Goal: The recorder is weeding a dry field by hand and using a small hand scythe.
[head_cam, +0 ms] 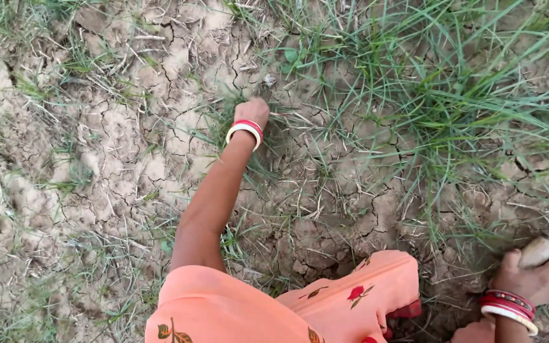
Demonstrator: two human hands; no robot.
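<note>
My L hand sits just above centre, fist closed round a grass tuft w/ red and white bangles at the wrist. R hand at 4 o'clock grips the wooden handle of a cutting tool; its blade runs off frame. Thick grass at 1–2 o'clock, cracked dry soil at 9–10. Orange cloth at 6.

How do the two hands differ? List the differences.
The left hand is stretched far forward, closed in a grass tuft; the right hand stays close in at the lower right. The left hand holds only grass; the right hand grips a wooden tool handle. Both wrists wear red and white bangles.
</note>
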